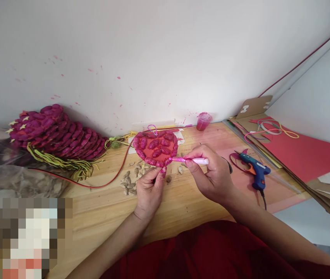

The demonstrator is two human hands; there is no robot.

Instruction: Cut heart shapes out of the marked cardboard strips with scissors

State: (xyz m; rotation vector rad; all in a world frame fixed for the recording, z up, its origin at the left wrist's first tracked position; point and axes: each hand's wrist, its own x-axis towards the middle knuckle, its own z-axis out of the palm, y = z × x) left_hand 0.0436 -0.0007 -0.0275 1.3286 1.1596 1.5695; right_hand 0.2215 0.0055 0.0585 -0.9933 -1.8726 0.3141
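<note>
1. peanut-studded red plaque point(157, 149) is up above the wooden table point(98, 209), its lower edge pinched in the left hand point(151, 190)!
2. right hand point(213, 176) has its fingers clamped round a pink brush point(197, 160), tip right at the plaque's lower rim.
3. loose peanuts point(128, 182) lie on the wood, pink cup point(203, 123) beside the wall point(153, 58).

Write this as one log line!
left hand: holds pink craft piece | right hand: holds brush at piece's edge | pink cup: by wall
</note>
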